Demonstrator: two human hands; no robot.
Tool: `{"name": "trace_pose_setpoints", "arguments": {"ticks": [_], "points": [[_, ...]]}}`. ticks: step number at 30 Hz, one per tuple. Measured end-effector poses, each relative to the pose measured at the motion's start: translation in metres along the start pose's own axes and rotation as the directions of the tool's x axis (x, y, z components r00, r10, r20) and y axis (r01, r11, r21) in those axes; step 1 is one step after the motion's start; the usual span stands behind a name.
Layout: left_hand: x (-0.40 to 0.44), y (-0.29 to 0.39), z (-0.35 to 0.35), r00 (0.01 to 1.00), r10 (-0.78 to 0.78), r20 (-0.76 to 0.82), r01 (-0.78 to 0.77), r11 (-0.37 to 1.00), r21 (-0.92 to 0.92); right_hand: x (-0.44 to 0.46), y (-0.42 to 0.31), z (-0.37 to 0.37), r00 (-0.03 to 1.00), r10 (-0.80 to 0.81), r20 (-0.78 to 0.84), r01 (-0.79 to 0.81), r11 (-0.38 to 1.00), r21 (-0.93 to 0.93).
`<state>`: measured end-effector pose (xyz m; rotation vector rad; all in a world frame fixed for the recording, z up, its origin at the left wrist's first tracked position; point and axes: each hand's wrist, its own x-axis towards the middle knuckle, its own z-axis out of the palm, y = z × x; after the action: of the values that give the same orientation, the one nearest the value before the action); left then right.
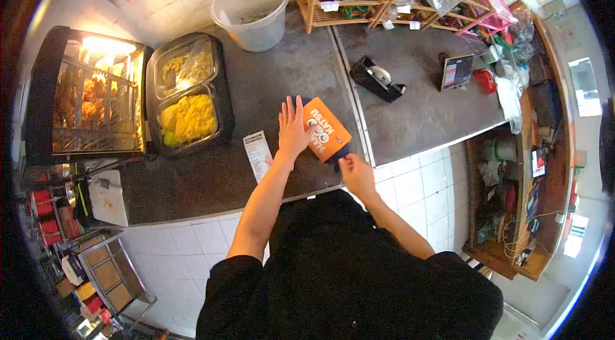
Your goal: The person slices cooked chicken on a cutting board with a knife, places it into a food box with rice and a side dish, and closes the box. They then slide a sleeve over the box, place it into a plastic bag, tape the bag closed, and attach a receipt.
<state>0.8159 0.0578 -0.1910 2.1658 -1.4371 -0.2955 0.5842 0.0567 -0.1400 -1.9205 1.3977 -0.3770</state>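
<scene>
An orange and dark-blue cardboard food box (330,130), with "KATSU" in its lettering, lies on the dark counter (301,71). My left hand (293,129) rests along its left side with the fingers stretched out and the thumb over the orange face. At the lower right corner, my right hand (357,177) has its fingers closed on the box's dark-blue edge. A printed paper slip (258,154) lies just left of my left forearm.
To the left stand a lit glass food warmer (96,100) and a black holder with two food tubs (187,119). A clear bucket (256,32) is at the back. Rightward are a tape dispenser (378,79), a small screen (456,72) and wooden racks (307,10).
</scene>
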Motion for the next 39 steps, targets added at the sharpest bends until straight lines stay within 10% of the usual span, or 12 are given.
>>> {"name": "trace_pose_setpoints", "arguments": {"ticks": [3, 7, 14, 18, 22, 27, 30, 33, 39], "points": [[0.007, -0.009, 0.012, 0.996, -0.021, 0.091, 0.018, 0.999, 0.041, 0.024, 0.006, 0.025, 0.969, 0.214, 0.125, -0.163, 0.93, -0.33], [-0.021, -0.025, 0.019, 0.928, -0.163, 0.336, 0.201, 0.976, -0.082, 0.046, 0.048, 0.059, 0.968, 0.243, -0.055, -0.247, 0.965, -0.086], [-0.053, -0.017, -0.019, 0.791, -0.339, 0.509, 0.533, 0.791, -0.301, 0.033, 0.067, 0.032, 0.986, 0.148, 0.079, -0.155, 0.983, 0.094], [-0.065, -0.041, -0.012, 0.955, -0.092, 0.283, 0.278, 0.614, -0.739, 0.017, 0.097, 0.036, 0.982, -0.116, -0.151, 0.172, 0.882, 0.439], [-0.076, -0.035, -0.005, 0.91, -0.273, 0.313, 0.415, 0.625, -0.661, 0.006, 0.07, 0.035, 0.973, 0.221, -0.066, -0.114, 0.708, 0.697], [-0.048, -0.031, -0.003, 0.9, -0.301, 0.314, 0.377, 0.901, -0.216, 0.036, 0.06, 0.024, 0.928, 0.372, -0.015, -0.373, 0.928, -0.007], [-0.044, -0.021, -0.004, 0.964, 0.073, 0.255, -0.052, 0.995, -0.086, 0.042, 0.042, 0.026, 0.938, -0.335, -0.09, 0.295, 0.907, -0.301], [-0.048, -0.003, -0.014, 0.848, 0.376, 0.374, -0.4, 0.916, -0.014, 0.038, 0.009, 0.014, 0.904, -0.372, 0.211, 0.422, 0.696, -0.581], [-0.042, 0.008, -0.008, 0.854, 0.305, 0.422, -0.406, 0.898, 0.172, 0.05, 0.011, 0.011, 0.881, -0.331, 0.338, 0.46, 0.768, -0.445]]}}
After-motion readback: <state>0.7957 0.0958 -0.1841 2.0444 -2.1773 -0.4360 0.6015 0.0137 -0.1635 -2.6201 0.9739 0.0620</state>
